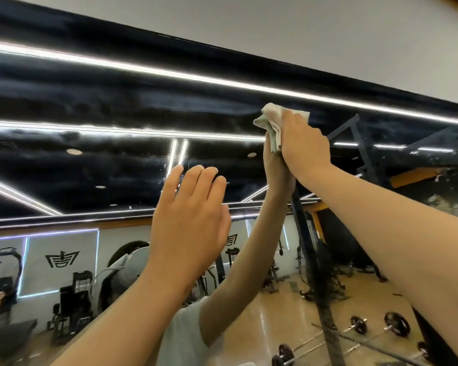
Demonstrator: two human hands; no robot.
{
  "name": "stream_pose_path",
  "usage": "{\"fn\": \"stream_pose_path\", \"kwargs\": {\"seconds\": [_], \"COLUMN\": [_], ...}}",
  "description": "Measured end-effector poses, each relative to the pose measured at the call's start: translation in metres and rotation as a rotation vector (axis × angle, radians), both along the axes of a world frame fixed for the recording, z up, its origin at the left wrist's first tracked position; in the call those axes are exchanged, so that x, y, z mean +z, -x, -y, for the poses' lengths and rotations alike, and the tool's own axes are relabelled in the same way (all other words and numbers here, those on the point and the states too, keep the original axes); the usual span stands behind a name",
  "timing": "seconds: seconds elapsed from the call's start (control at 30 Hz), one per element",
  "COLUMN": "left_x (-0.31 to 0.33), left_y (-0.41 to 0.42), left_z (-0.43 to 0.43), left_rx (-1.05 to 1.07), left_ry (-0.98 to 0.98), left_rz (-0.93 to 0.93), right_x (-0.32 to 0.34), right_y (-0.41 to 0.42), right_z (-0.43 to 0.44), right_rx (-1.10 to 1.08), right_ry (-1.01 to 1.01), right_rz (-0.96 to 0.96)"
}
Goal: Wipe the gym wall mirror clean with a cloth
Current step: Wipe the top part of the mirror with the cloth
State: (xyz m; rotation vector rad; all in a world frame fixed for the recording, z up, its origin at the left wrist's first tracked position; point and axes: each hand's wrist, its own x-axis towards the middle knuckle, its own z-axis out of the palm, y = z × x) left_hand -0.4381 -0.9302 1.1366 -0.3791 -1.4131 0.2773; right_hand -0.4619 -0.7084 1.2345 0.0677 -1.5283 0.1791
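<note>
Overhead, cloth meets glass near gym mirror's top edge

Reaching up, a person's right hand (303,140) grasps a bunched white cloth (271,121) and presses it against the wall mirror (90,101), close under the mirror's upper edge, where the pale wall (328,35) begins. The cloth sticks out above and to the left of the hand, and the reflected arm (251,247) meets it on the glass. The left hand (189,220) is raised lower and to the left, well apart from the cloth. It is released, with fingers straight and close together and the palm facing the mirror; whether it touches the glass cannot be told. Cloudy smears band the upper part of the mirror, across the reflection of a dark ceiling crossed by bright strip lights (143,68). Lower down, the glass reflects a dark rack (360,143), barbells (358,324) lying on a shiny wooden floor, and exercise machines (69,299).
</note>
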Motion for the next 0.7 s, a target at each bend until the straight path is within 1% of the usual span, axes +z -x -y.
{"fn": "stream_pose_path", "kwargs": {"seconds": [0.23,0.37,0.43,0.53,0.57,0.7], "left_x": [-0.001,0.0,0.0,-0.003,-0.004,-0.003], "left_y": [-0.004,-0.005,-0.006,-0.007,-0.006,0.007], "left_z": [0.0,-0.001,-0.007,-0.034,-0.047,-0.103], "left_rx": [-0.006,-0.008,-0.022,-0.119,-0.13,-0.119], "left_ry": [-0.022,-0.03,-0.064,-0.183,-0.193,-0.146], "left_rz": [0.041,0.031,0.022,0.025,0.021,0.03], "right_x": [0.003,0.002,0.001,0.001,0.0,0.006], "right_y": [0.005,0.009,0.014,0.023,0.029,0.038], "right_z": [-0.021,-0.041,-0.057,-0.085,-0.093,-0.123], "right_rx": [-0.019,-0.027,-0.019,-0.002,-0.008,-0.001], "right_ry": [-0.015,-0.037,-0.034,0.011,0.019,-0.011], "right_rz": [0.034,0.066,0.071,0.082,0.082,0.061]}}
